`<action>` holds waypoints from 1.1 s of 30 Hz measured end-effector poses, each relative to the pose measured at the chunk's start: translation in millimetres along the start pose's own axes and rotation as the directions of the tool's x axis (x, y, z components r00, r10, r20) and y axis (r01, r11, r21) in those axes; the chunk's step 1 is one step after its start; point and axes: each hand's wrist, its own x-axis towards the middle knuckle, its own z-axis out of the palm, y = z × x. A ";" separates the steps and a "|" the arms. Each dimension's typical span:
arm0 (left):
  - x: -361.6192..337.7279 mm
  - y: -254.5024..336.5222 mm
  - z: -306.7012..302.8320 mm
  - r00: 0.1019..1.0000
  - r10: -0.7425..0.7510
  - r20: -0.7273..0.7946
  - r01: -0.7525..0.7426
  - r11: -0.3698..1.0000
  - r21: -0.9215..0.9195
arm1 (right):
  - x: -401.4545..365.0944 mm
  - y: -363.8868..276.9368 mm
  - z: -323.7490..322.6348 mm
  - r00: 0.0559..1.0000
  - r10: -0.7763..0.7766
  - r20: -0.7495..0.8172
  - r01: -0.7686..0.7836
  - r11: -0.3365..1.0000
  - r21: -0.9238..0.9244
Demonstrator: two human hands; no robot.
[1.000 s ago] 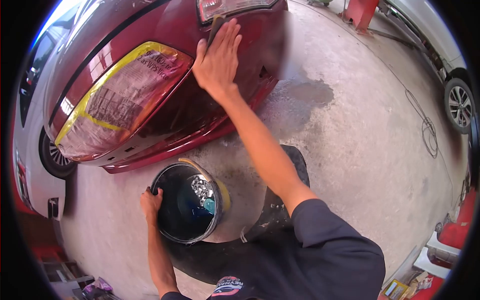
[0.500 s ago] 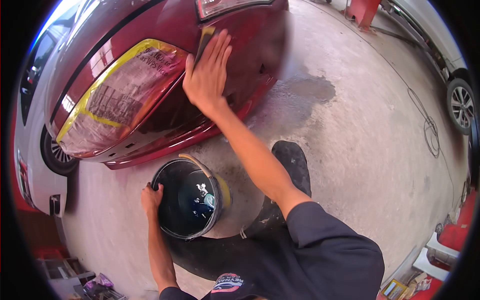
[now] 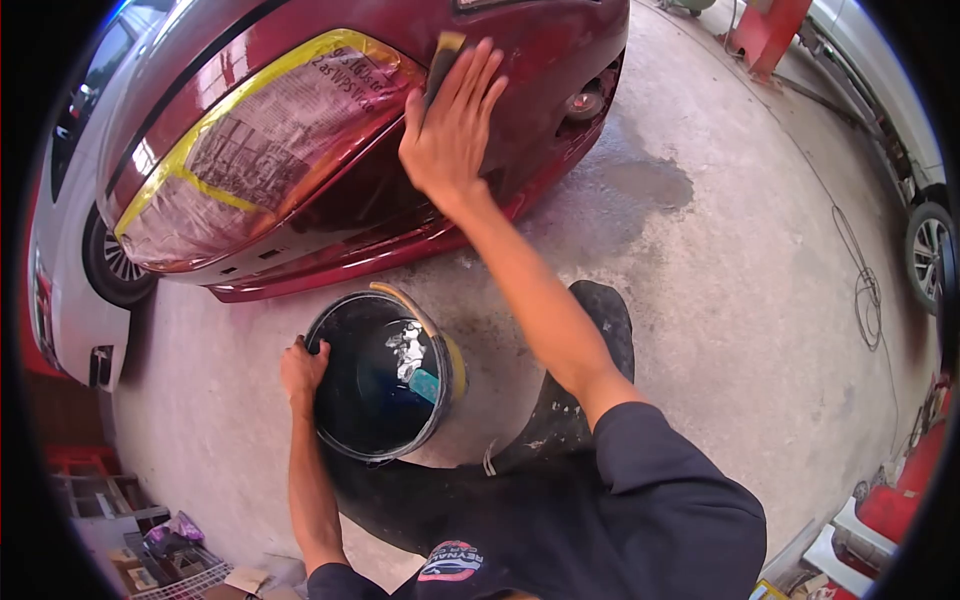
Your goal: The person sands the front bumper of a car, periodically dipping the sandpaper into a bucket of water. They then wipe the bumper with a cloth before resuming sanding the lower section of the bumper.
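My right hand (image 3: 447,150) lies with its fingers stretched along the dark red car bumper (image 3: 545,75). Under its palm and between thumb and fingers is a dark strip of sandpaper (image 3: 440,70) with a tan end. Down to the left, my left hand (image 3: 303,366) grips the rim of a black bucket (image 3: 335,400). Dark water fills the bucket, and a teal piece (image 3: 425,385) shows in it beside bright reflections. A tan handle piece (image 3: 402,300) rests at the bucket's far rim.
Newspaper masking (image 3: 270,140) with yellow tape covers an area left of my right hand. A wet patch (image 3: 645,185) darkens the floor. A white car (image 3: 75,290) stands at left, another car's wheel (image 3: 928,250) at right. A cable (image 3: 868,290) lies on the floor.
My view has shifted, and the bumper sits higher in it, with a round lamp now visible. My right hand has slid along the bumper with the sandpaper. My left hand stays on the bucket's rim.
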 end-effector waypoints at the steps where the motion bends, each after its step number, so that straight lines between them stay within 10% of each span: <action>1: 3.7 -4.0 9.0 1.000 0.007 -0.025 -0.007 1.000 -0.005 | 18.1 2.2 -1.1 1.000 0.008 -0.026 -0.009 1.000 -0.030; 6: -2.9 -2.3 2.8 1.000 -0.022 0.007 0.022 0.996 -0.082 | -40.4 -13.4 13.9 1.000 -0.015 0.008 0.013 0.981 0.196; 33: -2.9 -7.5 9.1 1.000 -0.009 -0.010 0.008 0.997 -0.077 | 50.1 23.0 -8.2 0.836 -0.542 0.080 0.541 0.840 0.040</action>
